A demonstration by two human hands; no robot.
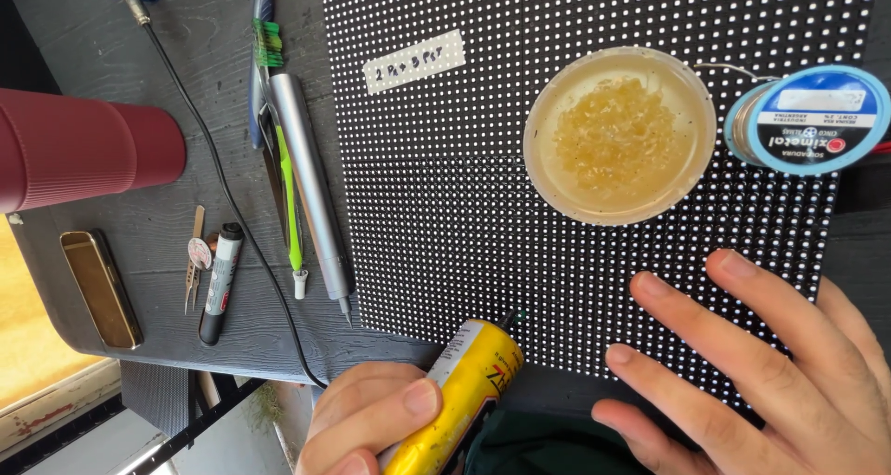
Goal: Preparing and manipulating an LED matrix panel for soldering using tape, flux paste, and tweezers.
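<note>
Head view looks down on a black dotted LED matrix panel (464, 187) lying on a dark grey wooden table (176, 215). At the bottom edge, the left hand (371, 419) is curled closed around a yellow cylindrical torch-like tool (464, 382), whose dark tip touches the panel's lower edge. The right hand (770, 373) lies open, fingers spread flat on the panel's lower right corner, holding nothing. Above it, a round plastic tub of amber flux (620, 136) rests on the panel, just beside a blue-labelled solder spool (807, 120). Well left, a silver pen-shaped tool (311, 192) and a black marker (221, 280) lie on the table.
</note>
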